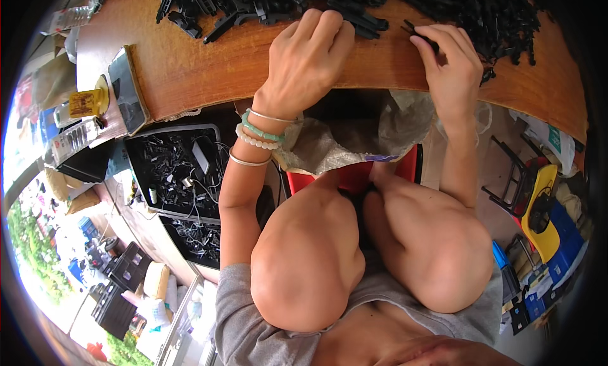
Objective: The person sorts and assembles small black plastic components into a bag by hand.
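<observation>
My left hand [310,58] is closed, with its knuckles up, at the near edge of a pile of long black plastic parts [253,8] on the wooden table [209,68]. Whatever its fingers hold is hidden behind them. To the right, thumb and forefinger of my right hand [453,65] pinch a small thin black plastic part [410,27]. Close beyond that hand lies a second heap, of smaller black parts [487,20]. Bracelets [259,131] circle my left wrist.
Below the table edge a pale woven sack [329,150] gapes over something red [354,176]. Black trays of small black pieces and cables [171,169] stand at left. A dark flat case [126,90] and yellow container [88,103] lie nearby. A yellow chair [541,214] is at right.
</observation>
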